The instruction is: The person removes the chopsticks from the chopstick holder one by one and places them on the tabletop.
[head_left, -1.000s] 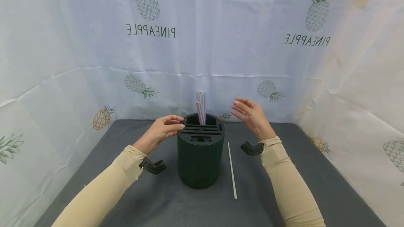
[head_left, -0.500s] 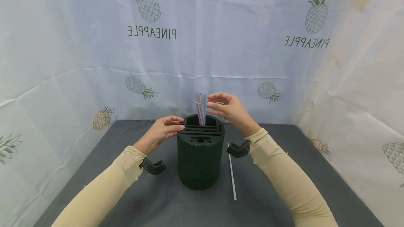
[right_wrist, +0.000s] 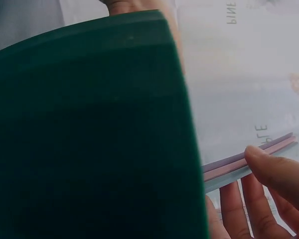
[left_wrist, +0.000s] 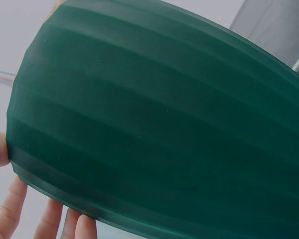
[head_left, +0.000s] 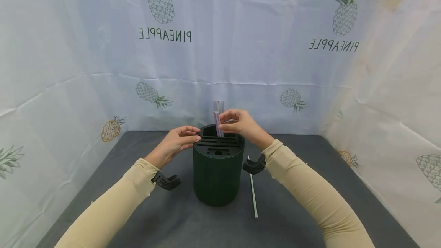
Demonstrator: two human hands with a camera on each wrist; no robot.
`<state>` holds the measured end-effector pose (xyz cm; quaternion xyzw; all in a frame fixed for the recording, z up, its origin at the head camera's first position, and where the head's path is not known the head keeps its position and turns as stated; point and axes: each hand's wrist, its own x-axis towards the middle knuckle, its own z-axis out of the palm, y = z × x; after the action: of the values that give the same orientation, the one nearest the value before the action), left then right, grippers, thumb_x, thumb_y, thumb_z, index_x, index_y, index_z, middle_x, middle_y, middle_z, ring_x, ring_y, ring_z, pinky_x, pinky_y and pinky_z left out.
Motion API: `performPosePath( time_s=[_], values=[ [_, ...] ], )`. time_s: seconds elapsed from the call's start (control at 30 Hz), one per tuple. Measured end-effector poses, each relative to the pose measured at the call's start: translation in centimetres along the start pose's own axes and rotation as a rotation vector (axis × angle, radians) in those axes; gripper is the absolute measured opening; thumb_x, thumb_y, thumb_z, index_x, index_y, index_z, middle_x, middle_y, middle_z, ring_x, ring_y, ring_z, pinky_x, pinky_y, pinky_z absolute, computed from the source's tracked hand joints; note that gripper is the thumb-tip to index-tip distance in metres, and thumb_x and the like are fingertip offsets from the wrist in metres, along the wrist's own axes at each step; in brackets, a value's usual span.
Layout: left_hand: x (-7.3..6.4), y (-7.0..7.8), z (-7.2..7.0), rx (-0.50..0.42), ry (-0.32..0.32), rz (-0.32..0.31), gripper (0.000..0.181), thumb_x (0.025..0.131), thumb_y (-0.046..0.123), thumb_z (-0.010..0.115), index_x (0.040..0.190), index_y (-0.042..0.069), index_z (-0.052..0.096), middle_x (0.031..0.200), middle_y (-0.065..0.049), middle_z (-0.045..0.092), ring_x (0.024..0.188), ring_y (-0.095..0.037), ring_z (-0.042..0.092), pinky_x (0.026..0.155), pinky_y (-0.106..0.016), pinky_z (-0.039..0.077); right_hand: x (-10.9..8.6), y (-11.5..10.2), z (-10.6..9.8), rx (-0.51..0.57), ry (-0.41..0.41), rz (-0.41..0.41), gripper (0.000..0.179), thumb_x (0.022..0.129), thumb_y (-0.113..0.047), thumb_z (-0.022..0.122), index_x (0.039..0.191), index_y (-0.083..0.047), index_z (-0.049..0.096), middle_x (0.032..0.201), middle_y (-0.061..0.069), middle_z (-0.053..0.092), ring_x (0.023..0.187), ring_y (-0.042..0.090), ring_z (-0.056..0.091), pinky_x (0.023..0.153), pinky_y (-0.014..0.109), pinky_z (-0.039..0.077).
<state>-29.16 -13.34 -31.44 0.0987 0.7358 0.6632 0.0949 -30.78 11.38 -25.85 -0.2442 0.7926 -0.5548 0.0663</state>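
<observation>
A dark green ribbed utensil holder [head_left: 217, 181] with a black slotted top stands upright on the table. My left hand [head_left: 173, 144] grips its left rim, thumb on the top edge and fingers along the side, also seen beside the green wall [left_wrist: 149, 114] in the left wrist view. Several pastel straws [head_left: 216, 119] stand up out of the holder's rear opening. My right hand [head_left: 241, 125] pinches straws between thumb and fingers just above that opening; purple, pink and pale blue straws [right_wrist: 224, 170] show under the thumb in the right wrist view. Their lower ends are hidden in the holder.
A single pale straw [head_left: 253, 198] lies on the dark grey tablecloth [head_left: 165, 217] to the holder's right, partly under the right wrist's black camera mount [head_left: 255, 165]. A white curtain [head_left: 248, 49] with pineapple prints hangs behind the table and along both sides.
My right hand has moved left and come down from the holder's right side to the straws, its fingers closing on them. The left hand and the holder have stayed put.
</observation>
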Motion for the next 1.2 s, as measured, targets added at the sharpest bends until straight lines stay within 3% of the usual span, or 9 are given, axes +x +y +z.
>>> performPosePath(
  time_s=[0.3, 0.53, 0.77, 1.03, 1.13, 1.2],
  values=[
    [-0.1, 0.1, 0.1, -0.011, 0.002, -0.003, 0.041, 0.091, 0.017, 0.069, 0.129, 0.006, 0.057, 0.132, -0.014, 0.05, 0.119, -0.026, 0.054, 0.107, -0.047, 0.042, 0.2, 0.0, -0.1, 0.031, 0.031, 0.015, 0.026, 0.089, -0.002, 0.067, 0.114, 0.003, 0.06, 0.113, 0.016, 0.059, 0.102, 0.025, 0.066, 0.088, 0.04, 0.057],
    [-0.2, 0.0, 0.0, -0.013, -0.005, 0.007, 0.042, 0.091, 0.017, 0.069, 0.13, 0.005, 0.056, 0.132, -0.014, 0.05, 0.12, -0.026, 0.054, 0.107, -0.046, 0.042, 0.1, -1.9, -1.4, 0.145, 0.132, -0.015, 0.019, 0.087, 0.001, 0.069, 0.105, -0.001, 0.062, 0.106, 0.006, 0.063, 0.094, 0.015, 0.067, 0.086, 0.036, 0.058],
    [-0.2, 0.0, 0.0, -0.017, -0.007, 0.011, 0.042, 0.091, 0.016, 0.068, 0.13, 0.004, 0.056, 0.133, -0.014, 0.049, 0.121, -0.027, 0.053, 0.108, -0.046, 0.042, -0.3, -5.5, -4.6, 0.309, 0.246, -0.159, 0.017, 0.086, 0.006, 0.068, 0.096, -0.008, 0.066, 0.109, 0.009, 0.064, 0.093, 0.017, 0.067, 0.086, 0.039, 0.057],
    [-0.2, 0.0, 0.0, -0.014, -0.009, 0.013, 0.043, 0.091, 0.016, 0.068, 0.13, 0.004, 0.055, 0.133, -0.015, 0.049, 0.121, -0.027, 0.053, 0.108, -0.046, 0.042, -1.6, -8.7, -9.8, 0.613, 0.483, -0.349, 0.03, 0.081, 0.007, 0.072, 0.106, -0.006, 0.065, 0.099, 0.009, 0.064, 0.086, 0.02, 0.067, 0.074, 0.034, 0.061],
    [-0.2, 0.0, 0.0, -0.018, -0.009, 0.014, 0.042, 0.091, 0.015, 0.068, 0.13, 0.004, 0.055, 0.132, -0.014, 0.049, 0.12, -0.027, 0.053, 0.108, -0.046, 0.042, -2.5, -8.6, -11.7, 0.676, 0.557, -0.36, 0.038, 0.078, 0.007, 0.075, 0.112, -0.006, 0.063, 0.1, 0.011, 0.062, 0.086, 0.021, 0.067, 0.073, 0.034, 0.061],
    [-0.2, -0.1, 0.0, -0.019, -0.01, 0.013, 0.042, 0.091, 0.015, 0.068, 0.13, 0.004, 0.055, 0.132, -0.014, 0.049, 0.121, -0.027, 0.053, 0.108, -0.046, 0.042, -3.2, -7.9, -12.7, 0.674, 0.594, -0.325, 0.042, 0.078, 0.005, 0.076, 0.116, -0.007, 0.062, 0.101, 0.01, 0.062, 0.086, 0.02, 0.067, 0.072, 0.033, 0.061]
  ],
)
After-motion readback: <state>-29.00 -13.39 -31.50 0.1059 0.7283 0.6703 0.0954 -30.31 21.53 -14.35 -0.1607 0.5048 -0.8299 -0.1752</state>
